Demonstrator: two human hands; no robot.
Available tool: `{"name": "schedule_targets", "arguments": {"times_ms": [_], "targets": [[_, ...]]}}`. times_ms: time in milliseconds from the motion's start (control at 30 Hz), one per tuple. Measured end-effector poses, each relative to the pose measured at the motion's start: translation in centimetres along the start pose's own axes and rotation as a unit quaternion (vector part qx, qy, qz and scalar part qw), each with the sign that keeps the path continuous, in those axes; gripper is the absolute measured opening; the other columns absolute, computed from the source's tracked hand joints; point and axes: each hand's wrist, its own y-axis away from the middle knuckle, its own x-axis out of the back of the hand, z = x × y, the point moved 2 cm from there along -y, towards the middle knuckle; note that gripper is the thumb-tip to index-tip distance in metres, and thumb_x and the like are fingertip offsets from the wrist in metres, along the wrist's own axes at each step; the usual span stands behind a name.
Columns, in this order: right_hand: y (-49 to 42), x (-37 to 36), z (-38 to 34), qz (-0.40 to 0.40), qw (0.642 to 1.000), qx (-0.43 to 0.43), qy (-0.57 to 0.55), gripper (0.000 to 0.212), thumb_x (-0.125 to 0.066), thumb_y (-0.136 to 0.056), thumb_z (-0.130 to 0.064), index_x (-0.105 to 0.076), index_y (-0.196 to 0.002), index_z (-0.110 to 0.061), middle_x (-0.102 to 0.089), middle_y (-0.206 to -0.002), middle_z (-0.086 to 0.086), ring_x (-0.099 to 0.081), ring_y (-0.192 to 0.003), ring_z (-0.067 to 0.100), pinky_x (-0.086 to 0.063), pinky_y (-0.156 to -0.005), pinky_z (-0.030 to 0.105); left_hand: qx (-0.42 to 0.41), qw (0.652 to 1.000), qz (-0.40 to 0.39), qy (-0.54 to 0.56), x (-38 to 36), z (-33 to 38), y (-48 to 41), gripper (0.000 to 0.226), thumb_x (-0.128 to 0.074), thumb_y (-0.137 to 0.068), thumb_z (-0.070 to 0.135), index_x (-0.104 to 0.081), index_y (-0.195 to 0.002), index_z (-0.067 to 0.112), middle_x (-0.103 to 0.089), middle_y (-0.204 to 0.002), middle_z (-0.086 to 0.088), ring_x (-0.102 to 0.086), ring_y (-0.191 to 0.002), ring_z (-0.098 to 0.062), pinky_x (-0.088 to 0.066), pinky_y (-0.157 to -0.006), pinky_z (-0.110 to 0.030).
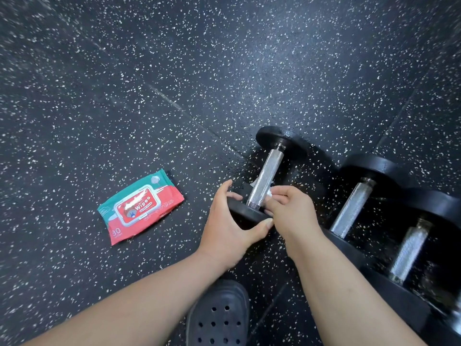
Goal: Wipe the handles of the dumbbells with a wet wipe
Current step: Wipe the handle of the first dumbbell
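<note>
Three black dumbbells with knurled silver handles lie side by side on the speckled floor at the right. My left hand grips the near weight plate of the leftmost dumbbell. My right hand presses a white wet wipe against the lower end of that dumbbell's handle; most of the wipe is hidden under my fingers. The second handle and third handle lie untouched further right.
A red and green pack of wipes lies on the floor to the left of my hands, its lid shut. A dark perforated clog is at the bottom centre. The black speckled rubber floor stretches all around.
</note>
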Motion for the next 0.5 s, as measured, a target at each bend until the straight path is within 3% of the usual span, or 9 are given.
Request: {"name": "schedule_targets", "arguments": {"times_ms": [67, 133, 200, 267, 333, 500], "targets": [[-0.6, -0.2, -0.3, -0.050, 0.996, -0.036, -0.061, 0.019, -0.064, -0.098, 0.001, -0.072, -0.104, -0.015, -0.081, -0.094, 0.006, -0.078, -0.096, 0.024, -0.063, -0.085, 0.033, 0.000, 1.000, 0.000, 0.005, -0.1, 0.0, -0.1, 0.121, -0.083, -0.057, 0.074, -0.024, -0.157, 0.041, -0.052, -0.130, 0.023, -0.055, -0.123, -0.001, -0.043, -0.112, -0.033], [-0.5, -0.4, -1.3, -0.112, 0.989, -0.047, -0.082, 0.026, -0.057, -0.100, 0.006, -0.076, -0.104, -0.012, -0.082, -0.092, 0.004, -0.078, -0.085, 0.013, -0.060, -0.071, 0.022, -0.002, 1.000, 0.001, 0.006, 0.0, 0.1, -0.1, 0.121, -0.083, -0.056, 0.074, -0.024, -0.157, 0.040, -0.052, -0.130, 0.022, -0.055, -0.124, -0.002, -0.043, -0.112, -0.032], [-0.4, -0.4, -1.7, -0.126, 0.988, -0.050, -0.081, 0.028, -0.056, -0.100, 0.005, -0.078, -0.102, -0.011, -0.082, -0.092, 0.005, -0.077, -0.083, 0.012, -0.059, -0.070, 0.022, -0.004, 1.000, 0.000, 0.005, 0.0, 0.1, -0.1, 0.121, -0.083, -0.056, 0.074, -0.025, -0.157, 0.040, -0.052, -0.130, 0.022, -0.055, -0.124, -0.002, -0.043, -0.112, -0.032], [-0.4, -0.2, -1.5, -0.088, 0.990, -0.059, -0.089, 0.023, -0.061, -0.099, 0.001, -0.079, -0.098, -0.012, -0.082, -0.094, 0.009, -0.078, -0.093, 0.022, -0.063, -0.082, 0.032, -0.004, 1.000, 0.000, 0.007, 0.1, 0.0, -0.1, 0.121, -0.084, -0.057, 0.073, -0.025, -0.157, 0.040, -0.052, -0.130, 0.023, -0.055, -0.124, -0.001, -0.042, -0.112, -0.031], [-0.1, 0.4, -1.0, -0.034, 0.995, -0.059, -0.077, 0.017, -0.066, -0.097, -0.005, -0.080, -0.096, -0.014, -0.082, -0.089, 0.007, -0.079, -0.093, 0.020, -0.063, -0.090, 0.039, -0.006, 1.000, 0.000, 0.007, 0.1, 0.1, -0.1, 0.120, -0.084, -0.057, 0.073, -0.025, -0.157, 0.040, -0.052, -0.130, 0.023, -0.054, -0.124, -0.001, -0.042, -0.112, -0.029], [0.7, 1.9, -1.0, 0.089, 0.996, 0.000, 0.014, 0.016, -0.065, -0.092, -0.015, -0.074, -0.086, -0.027, -0.077, -0.070, -0.014, -0.078, -0.080, 0.009, -0.063, -0.090, 0.046, -0.005, 1.000, -0.002, 0.006, 0.1, 0.1, -0.1, 0.121, -0.083, -0.057, 0.075, -0.024, -0.157, 0.041, -0.051, -0.130, 0.023, -0.054, -0.124, -0.001, -0.041, -0.112, -0.030]]}}
